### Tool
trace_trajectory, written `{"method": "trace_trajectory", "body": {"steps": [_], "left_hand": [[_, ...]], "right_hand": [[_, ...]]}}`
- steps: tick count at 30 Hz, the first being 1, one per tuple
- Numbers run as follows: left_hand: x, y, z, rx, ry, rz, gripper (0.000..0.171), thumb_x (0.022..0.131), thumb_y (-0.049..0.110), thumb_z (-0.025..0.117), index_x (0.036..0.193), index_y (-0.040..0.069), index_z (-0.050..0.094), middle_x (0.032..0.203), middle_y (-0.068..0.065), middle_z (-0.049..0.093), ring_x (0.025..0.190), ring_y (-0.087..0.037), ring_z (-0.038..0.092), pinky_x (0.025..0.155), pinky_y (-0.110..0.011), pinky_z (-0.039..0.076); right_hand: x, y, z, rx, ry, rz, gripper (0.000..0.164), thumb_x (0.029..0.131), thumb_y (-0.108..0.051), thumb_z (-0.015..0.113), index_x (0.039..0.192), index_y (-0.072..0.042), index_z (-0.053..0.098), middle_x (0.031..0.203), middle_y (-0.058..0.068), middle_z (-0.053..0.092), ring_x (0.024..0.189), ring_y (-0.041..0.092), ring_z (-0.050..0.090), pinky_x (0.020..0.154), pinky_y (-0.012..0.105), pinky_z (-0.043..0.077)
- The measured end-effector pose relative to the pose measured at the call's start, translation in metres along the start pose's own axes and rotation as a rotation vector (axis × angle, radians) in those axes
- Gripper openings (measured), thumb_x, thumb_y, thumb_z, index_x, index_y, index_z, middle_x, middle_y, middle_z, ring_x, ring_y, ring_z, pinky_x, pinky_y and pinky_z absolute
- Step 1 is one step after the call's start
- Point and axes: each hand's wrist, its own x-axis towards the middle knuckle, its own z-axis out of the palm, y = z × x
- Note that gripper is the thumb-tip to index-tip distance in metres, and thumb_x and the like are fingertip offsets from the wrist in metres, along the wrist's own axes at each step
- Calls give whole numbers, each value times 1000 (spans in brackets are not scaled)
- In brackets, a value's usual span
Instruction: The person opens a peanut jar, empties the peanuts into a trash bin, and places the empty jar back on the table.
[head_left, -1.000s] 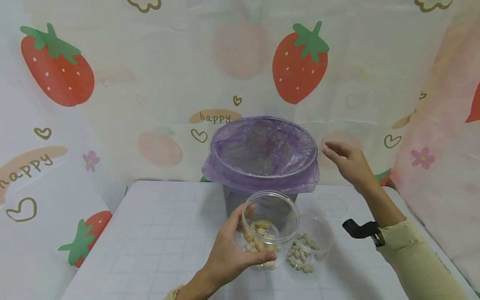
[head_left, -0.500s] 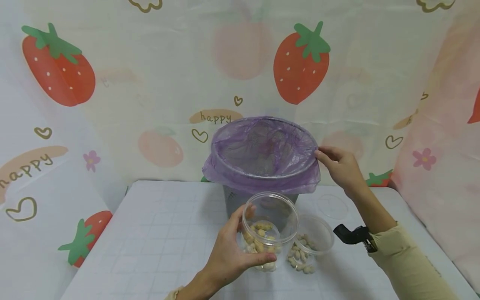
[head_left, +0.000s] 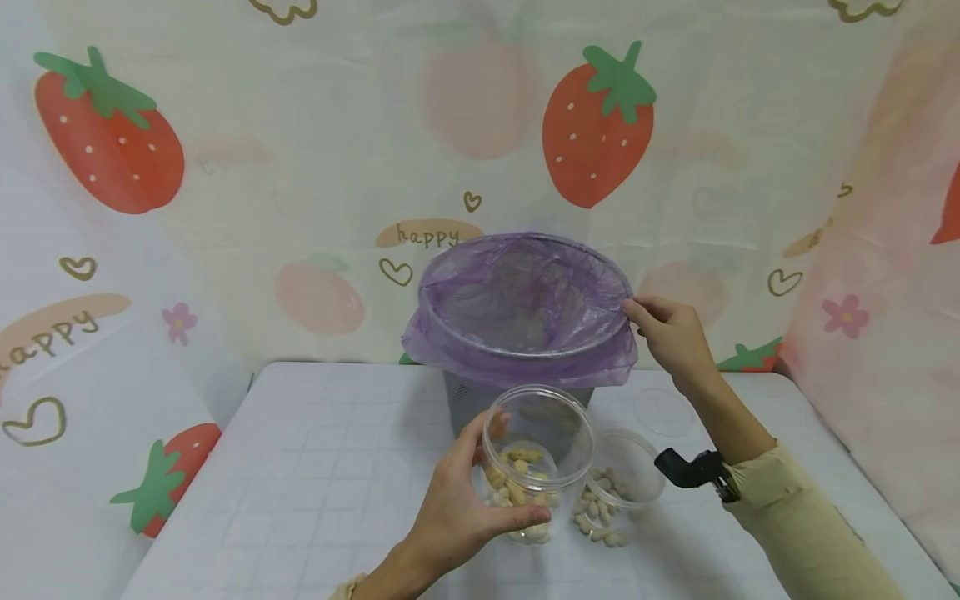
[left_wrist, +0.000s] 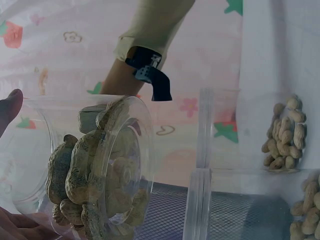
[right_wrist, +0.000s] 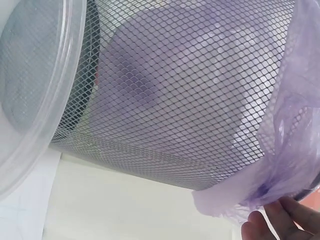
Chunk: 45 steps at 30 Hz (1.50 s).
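Left hand (head_left: 461, 492): holding a clear tub (head_left: 572, 442) in front of the bin (head_left: 467, 400).
Right hand (head_left: 675, 340): pinching the purple bag (head_left: 517, 333) at the bin's rim.
Bag: already lining the bin, maybe needing more tidying there.
Peanuts (left_wrist: 80, 170): sitting inside the tub.

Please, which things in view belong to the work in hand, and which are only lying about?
Likely in the work:
left hand, holding clear tub of peanuts
right hand, pinching purple bag by its edge
mesh bin, under the bag

Seemingly only nearby:
two other tubs, untouched
clear disc on table
strawberry-print backdrop
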Motion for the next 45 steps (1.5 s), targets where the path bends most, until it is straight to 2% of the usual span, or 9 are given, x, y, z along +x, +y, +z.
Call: {"method": "trace_trajectory", "body": {"steps": [4, 7, 9, 12, 19, 30, 38, 45], "left_hand": [[0, -3, 0, 8, 4, 24, 104, 65, 30, 91, 149, 9, 33, 145, -11, 51, 129, -26, 52, 100, -42, 50], [0, -4, 0, 11, 4, 29, 104, 65, 31, 90, 149, 9, 32, 145, -10, 51, 129, -25, 52, 100, -43, 50], [1, -4, -1, 13, 1, 22, 104, 65, 31, 90, 149, 10, 32, 145, -9, 51, 129, -25, 52, 101, -44, 49], [0, -4, -1, 11, -1, 15, 104, 65, 31, 90, 149, 9, 32, 146, -9, 50, 130, -25, 51, 102, -45, 49], [1, -4, -1, -12, 4, -7, 105, 65, 30, 91, 149, 10, 33, 147, -8, 49, 132, -26, 50, 104, -49, 46], [1, -8, -7, -35, 20, 8, 102, 66, 28, 90, 149, 12, 33, 145, -12, 50, 130, -29, 51, 104, -56, 44], [5, -12, -27, 19, 85, 25, 101, 68, 27, 89, 148, 5, 32, 146, -13, 48, 134, -34, 47, 104, -62, 42], [10, -16, -49, 27, 176, 0, 96, 68, 21, 90, 147, 10, 36, 144, -9, 51, 135, -27, 47, 106, -56, 42]], "right_hand": [[1, 0, -1, 29, -18, 4, 50, 99, -36, 55, 127, 5, 60, 107, -1, 67, 92, -8, 56, 87, 19, 49], [2, 0, -2, 52, -32, 6, 50, 99, -35, 55, 127, 6, 59, 94, -19, 62, 91, -7, 57, 84, 14, 49], [2, 0, -3, 61, -37, 9, 50, 99, -35, 55, 127, 6, 59, 90, -24, 59, 91, -7, 57, 82, 12, 48], [2, 0, -3, 69, -42, 11, 51, 99, -35, 56, 128, 6, 58, 90, -25, 59, 91, -6, 58, 81, 11, 48], [3, -1, -5, 42, -44, 19, 54, 99, -40, 54, 129, 4, 59, 94, -18, 62, 91, -5, 58, 84, 13, 49], [4, -4, -4, 67, -36, 44, 52, 98, -37, 56, 126, 6, 59, 87, -25, 59, 90, -3, 57, 80, 11, 49], [4, -3, -3, 92, -30, 46, 51, 98, -35, 57, 127, 7, 58, 85, -26, 59, 89, -3, 57, 79, 10, 49], [4, -2, -1, 104, 10, 28, 50, 97, -33, 59, 129, 6, 56, 86, -27, 59, 89, -6, 57, 81, 13, 50]]}}
